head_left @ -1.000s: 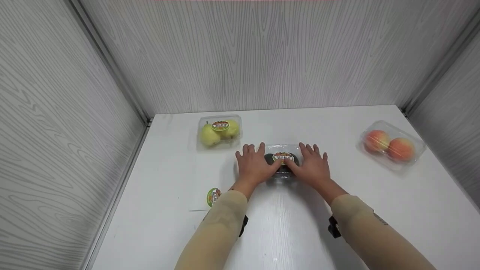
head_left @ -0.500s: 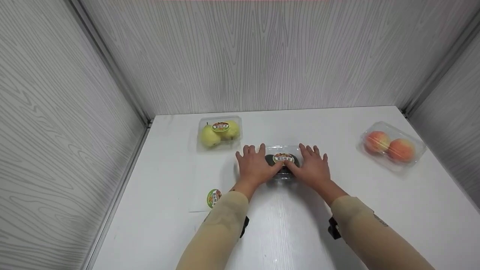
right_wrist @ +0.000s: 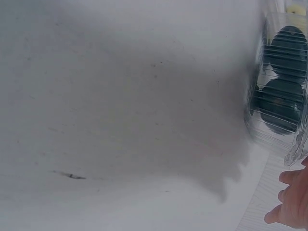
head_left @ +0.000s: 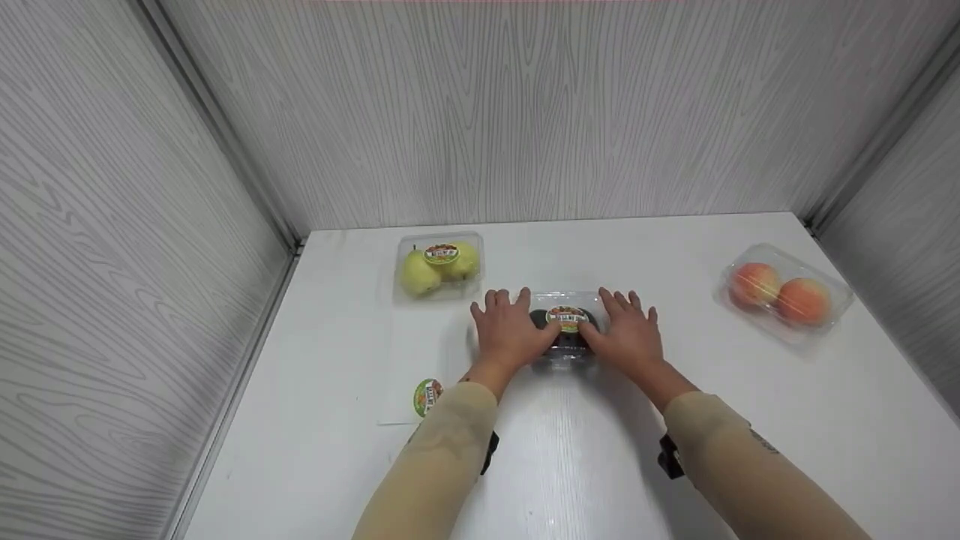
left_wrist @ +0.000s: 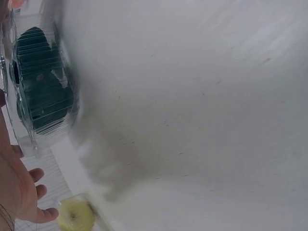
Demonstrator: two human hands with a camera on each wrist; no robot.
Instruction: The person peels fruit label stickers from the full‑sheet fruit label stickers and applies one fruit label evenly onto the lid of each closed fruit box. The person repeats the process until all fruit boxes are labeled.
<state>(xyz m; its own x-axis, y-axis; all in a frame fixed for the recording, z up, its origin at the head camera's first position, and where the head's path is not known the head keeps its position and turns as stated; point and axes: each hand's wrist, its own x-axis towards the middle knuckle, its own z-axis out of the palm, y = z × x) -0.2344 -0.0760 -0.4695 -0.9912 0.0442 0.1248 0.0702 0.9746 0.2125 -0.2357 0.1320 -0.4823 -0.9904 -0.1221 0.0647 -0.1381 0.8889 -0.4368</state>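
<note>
A clear plastic clamshell box (head_left: 564, 351) with dark green, avocado-like fruit (right_wrist: 282, 105) inside sits on the white table. An oval fruit label (head_left: 567, 319) lies on its lid. My left hand (head_left: 512, 330) rests on the box's left side, its thumb at the label's left edge and its fingers spread. My right hand (head_left: 625, 334) lies likewise on the right side, thumb by the label's right edge. Both wrist views show the box's ribbed near wall and the dark fruit (left_wrist: 42, 77) through it. Parts of the lid are hidden under the hands.
A labelled clear box of pears (head_left: 421, 273) stands at the back left. Further right is a clear box of peaches (head_left: 802, 301) with no label visible. Left of my left forearm lies a backing sheet (head_left: 401, 409) with another oval label (head_left: 427, 397). Wood-grain panels (head_left: 480, 112) enclose the table.
My thumbs have drawn slightly apart on the lid, the right one moving a little right, so more of the label shows. The box and the other things stay in place.
</note>
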